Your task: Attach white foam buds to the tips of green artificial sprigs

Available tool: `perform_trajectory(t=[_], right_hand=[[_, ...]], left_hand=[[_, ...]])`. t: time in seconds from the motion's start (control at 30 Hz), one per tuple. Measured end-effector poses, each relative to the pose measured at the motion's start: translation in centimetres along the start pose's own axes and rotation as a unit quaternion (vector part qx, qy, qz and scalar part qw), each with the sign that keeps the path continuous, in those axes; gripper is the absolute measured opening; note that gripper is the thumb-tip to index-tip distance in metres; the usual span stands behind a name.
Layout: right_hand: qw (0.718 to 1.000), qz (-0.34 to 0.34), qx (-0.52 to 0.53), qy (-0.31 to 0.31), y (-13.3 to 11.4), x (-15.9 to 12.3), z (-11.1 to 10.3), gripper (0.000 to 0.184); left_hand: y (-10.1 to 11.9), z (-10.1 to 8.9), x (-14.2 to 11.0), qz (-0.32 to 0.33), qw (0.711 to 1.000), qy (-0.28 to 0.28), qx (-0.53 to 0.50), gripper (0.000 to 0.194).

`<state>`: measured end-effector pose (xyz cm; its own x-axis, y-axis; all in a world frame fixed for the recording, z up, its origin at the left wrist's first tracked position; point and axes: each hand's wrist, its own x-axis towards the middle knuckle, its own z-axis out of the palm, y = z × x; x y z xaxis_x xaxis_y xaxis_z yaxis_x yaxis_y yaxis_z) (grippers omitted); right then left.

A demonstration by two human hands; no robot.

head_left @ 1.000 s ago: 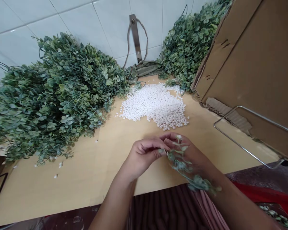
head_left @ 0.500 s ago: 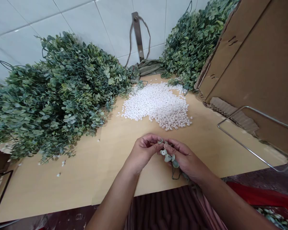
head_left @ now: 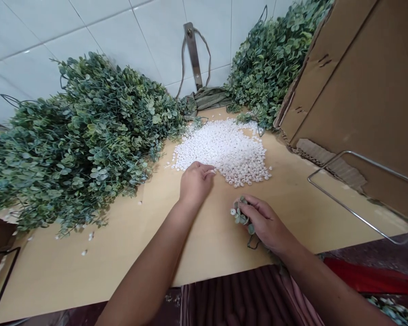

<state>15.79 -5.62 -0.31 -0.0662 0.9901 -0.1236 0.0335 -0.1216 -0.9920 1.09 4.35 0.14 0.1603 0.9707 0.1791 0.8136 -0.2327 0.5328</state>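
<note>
At the near edge of the pile of small white beads [head_left: 224, 145], my left hand [head_left: 196, 181] has its thumb and fingertips pinched together. A white bead [head_left: 213, 171] shows at those fingertips, partly covered by them. My right hand [head_left: 263, 219] is closed around an artificial leaf sprig [head_left: 240, 215] above the tabletop. One white bead [head_left: 233, 211] sits on the sprig's left side, among its round grey-green leaves. A dark wire loop [head_left: 253, 242] of the stem hangs below the right hand. The palm side of both hands is hidden.
A large heap of artificial foliage [head_left: 88, 140] covers the left side, and another heap [head_left: 272, 63] stands at back right. A cardboard box [head_left: 360, 90] and a bent metal wire frame [head_left: 347, 208] border the right. Several loose beads [head_left: 84, 252] lie at left on the wooden tabletop [head_left: 129, 253].
My left hand has left the sprig and moved up and left to the bead pile. My right hand keeps hold of the sprig, which has turned slightly.
</note>
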Motion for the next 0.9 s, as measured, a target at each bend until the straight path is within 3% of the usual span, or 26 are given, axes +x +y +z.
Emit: perform_trajectory(t=[0.2,0.43,0.63,0.7,0.77,0.9], right_hand=[[1.000,0.002,-0.006,-0.024,-0.3,0.1,-0.1,0.020],[0.998,-0.001,-0.049,-0.049,-0.3,0.2,-0.1,0.023],[0.993,-0.058,-0.088,-0.060,-0.5,-0.1,0.0,0.025],[0.992,-0.071,-0.088,-0.063,-0.6,-0.1,-0.1,0.025],[0.991,-0.074,-0.090,-0.067,-0.7,0.0,-0.2,0.026],[0.991,-0.057,-0.099,-0.075,-0.6,0.2,-0.2,0.026]], left_hand=[[0.6,0.8,0.6,0.034,0.992,-0.025,0.118,0.024],[0.2,0.1,0.3,0.025,0.994,-0.023,0.101,0.020],[-0.2,0.3,0.6,0.023,0.995,-0.019,0.092,0.019],[-0.2,0.4,0.5,0.002,1.000,-0.007,0.021,0.016],[0.0,0.2,0.0,-0.047,0.992,-0.002,-0.119,0.011],[1.2,-1.0,-2.6,-0.147,0.895,-0.059,-0.418,0.010]])
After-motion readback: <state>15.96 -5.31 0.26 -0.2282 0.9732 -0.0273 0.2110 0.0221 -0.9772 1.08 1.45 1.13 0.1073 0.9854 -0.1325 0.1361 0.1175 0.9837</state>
